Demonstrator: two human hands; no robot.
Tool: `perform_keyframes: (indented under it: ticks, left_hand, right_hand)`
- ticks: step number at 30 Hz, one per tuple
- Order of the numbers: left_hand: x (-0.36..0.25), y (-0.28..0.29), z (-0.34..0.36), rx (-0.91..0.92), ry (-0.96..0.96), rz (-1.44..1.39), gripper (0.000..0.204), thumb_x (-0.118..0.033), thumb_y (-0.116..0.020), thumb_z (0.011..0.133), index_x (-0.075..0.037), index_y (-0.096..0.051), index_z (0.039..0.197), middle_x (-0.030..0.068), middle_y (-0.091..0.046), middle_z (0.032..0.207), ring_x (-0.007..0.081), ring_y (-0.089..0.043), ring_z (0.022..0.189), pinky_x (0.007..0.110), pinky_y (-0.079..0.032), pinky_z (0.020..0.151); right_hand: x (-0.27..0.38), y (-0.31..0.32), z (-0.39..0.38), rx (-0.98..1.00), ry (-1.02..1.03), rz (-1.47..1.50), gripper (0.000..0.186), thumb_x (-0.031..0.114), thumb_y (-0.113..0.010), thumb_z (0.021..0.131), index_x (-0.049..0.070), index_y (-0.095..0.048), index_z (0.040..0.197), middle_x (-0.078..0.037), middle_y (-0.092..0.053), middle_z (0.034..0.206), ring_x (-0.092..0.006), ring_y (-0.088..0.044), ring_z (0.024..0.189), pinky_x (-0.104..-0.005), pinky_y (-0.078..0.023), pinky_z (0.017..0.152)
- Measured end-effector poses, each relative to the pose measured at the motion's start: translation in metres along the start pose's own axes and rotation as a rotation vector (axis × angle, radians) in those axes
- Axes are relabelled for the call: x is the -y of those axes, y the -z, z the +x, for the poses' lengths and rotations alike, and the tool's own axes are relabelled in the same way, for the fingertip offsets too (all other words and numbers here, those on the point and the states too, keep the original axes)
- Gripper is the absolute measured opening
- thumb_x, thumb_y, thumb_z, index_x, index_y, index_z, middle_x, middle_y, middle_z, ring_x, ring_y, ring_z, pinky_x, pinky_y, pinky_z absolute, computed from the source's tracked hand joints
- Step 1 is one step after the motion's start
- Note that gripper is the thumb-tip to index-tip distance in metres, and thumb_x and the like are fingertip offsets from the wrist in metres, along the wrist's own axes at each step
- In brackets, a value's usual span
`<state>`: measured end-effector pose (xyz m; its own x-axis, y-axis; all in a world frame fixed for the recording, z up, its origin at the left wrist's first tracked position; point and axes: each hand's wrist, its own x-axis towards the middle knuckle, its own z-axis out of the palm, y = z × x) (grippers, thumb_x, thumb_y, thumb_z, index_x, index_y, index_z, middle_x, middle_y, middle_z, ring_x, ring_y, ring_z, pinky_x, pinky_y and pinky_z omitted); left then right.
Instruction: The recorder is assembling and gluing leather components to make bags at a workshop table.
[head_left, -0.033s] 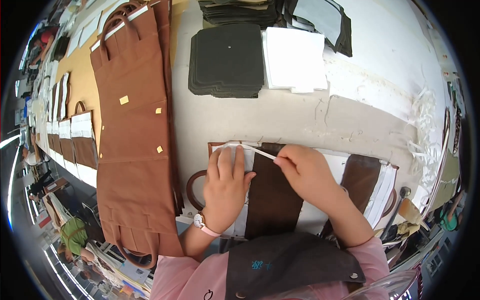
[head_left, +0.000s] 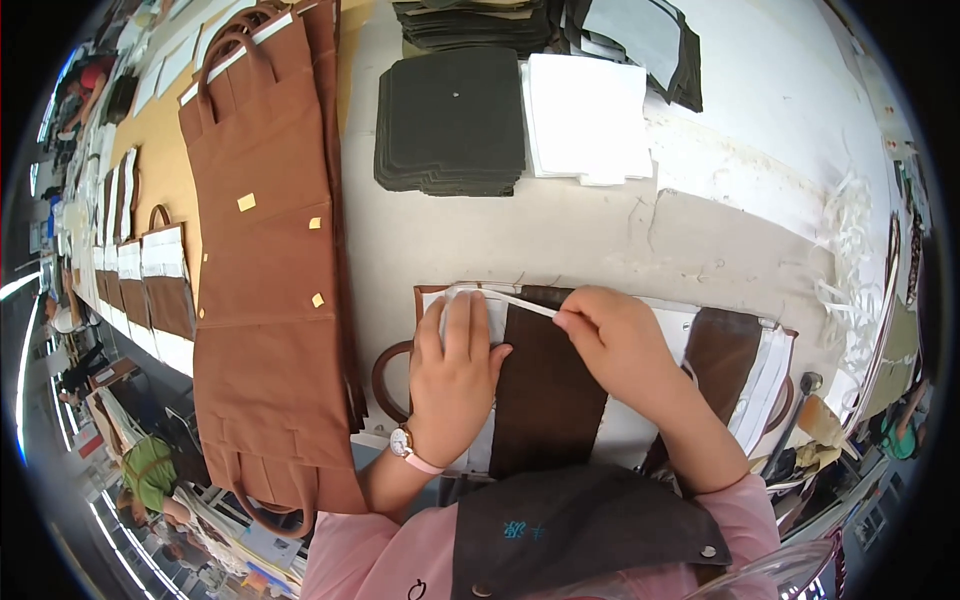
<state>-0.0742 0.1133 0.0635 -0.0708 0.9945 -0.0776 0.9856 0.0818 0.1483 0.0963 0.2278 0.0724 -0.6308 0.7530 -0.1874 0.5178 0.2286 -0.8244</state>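
A bag piece (head_left: 550,400) with brown and white bands and brown loop handles lies crosswise in front of me. My left hand (head_left: 450,370), a watch at its wrist, lies spread on its left white part, fingertips on a narrow white strip (head_left: 515,301) along the far edge. My right hand (head_left: 615,350) pinches the strip's right end between thumb and forefinger, above the dark brown band. The strip runs slightly slanted between my two hands.
Stacked brown bags (head_left: 255,380) lie along the left. Dark pieces (head_left: 450,115) and white pieces (head_left: 585,110) are stacked at the back, white scraps (head_left: 840,280) at right. Striped bags (head_left: 160,280) stand farther left. Co-workers (head_left: 145,460) appear at the picture's edges.
My right hand has shifted very slightly right with the strip end; my left hand has shifted a little to the right too.
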Motion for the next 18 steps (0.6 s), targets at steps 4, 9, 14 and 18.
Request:
perform_keyframes:
  ticks: [4, 9, 14, 18]
  left_hand:
    - [-0.001, -0.003, 0.001, 0.03, -0.026, 0.019, 0.065, -0.029, -0.07, 0.085, 0.006, -0.05, 0.136, 0.0169, -0.049, 0.137, 0.0331, -0.051, 0.119, 0.048, -0.044, 0.102]
    - [-0.002, -0.003, 0.002, 0.033, -0.034, 0.015, 0.064, -0.027, -0.069, 0.085, 0.005, -0.05, 0.137, 0.0177, -0.052, 0.135, 0.0328, -0.051, 0.12, 0.047, -0.044, 0.102]
    - [-0.003, -0.003, 0.003, 0.023, -0.01, -0.022, 0.064, -0.025, -0.07, 0.085, 0.005, -0.049, 0.137, 0.0182, -0.053, 0.133, 0.0337, -0.053, 0.119, 0.046, -0.045, 0.101]
    - [-0.003, -0.002, 0.003, 0.017, -0.01, -0.019, 0.064, -0.025, -0.07, 0.085, 0.005, -0.049, 0.137, 0.0184, -0.055, 0.132, 0.0345, -0.053, 0.118, 0.045, -0.046, 0.1]
  right_hand:
    - [-0.014, -0.003, -0.003, -0.03, -0.127, 0.049, 0.015, 0.012, -0.066, 0.09, 0.002, -0.057, 0.083, -0.016, -0.06, 0.075, -0.0363, -0.059, 0.07, -0.0445, -0.046, 0.062]
    - [-0.023, -0.012, -0.004, -0.153, -0.083, -0.09, 0.018, 0.01, -0.066, 0.088, 0.001, -0.053, 0.079, -0.016, -0.058, 0.073, -0.0373, -0.058, 0.069, -0.0449, -0.045, 0.061]
    - [-0.023, 0.0, -0.002, -0.04, -0.074, -0.027, 0.019, 0.011, -0.066, 0.089, 0.001, -0.054, 0.077, -0.017, -0.058, 0.073, -0.038, -0.058, 0.071, -0.0459, -0.045, 0.063]
    - [-0.023, 0.004, -0.004, 0.033, -0.07, 0.077, 0.021, 0.013, -0.069, 0.087, 0.0, -0.057, 0.076, -0.016, -0.058, 0.071, -0.034, -0.056, 0.065, -0.0415, -0.043, 0.059]
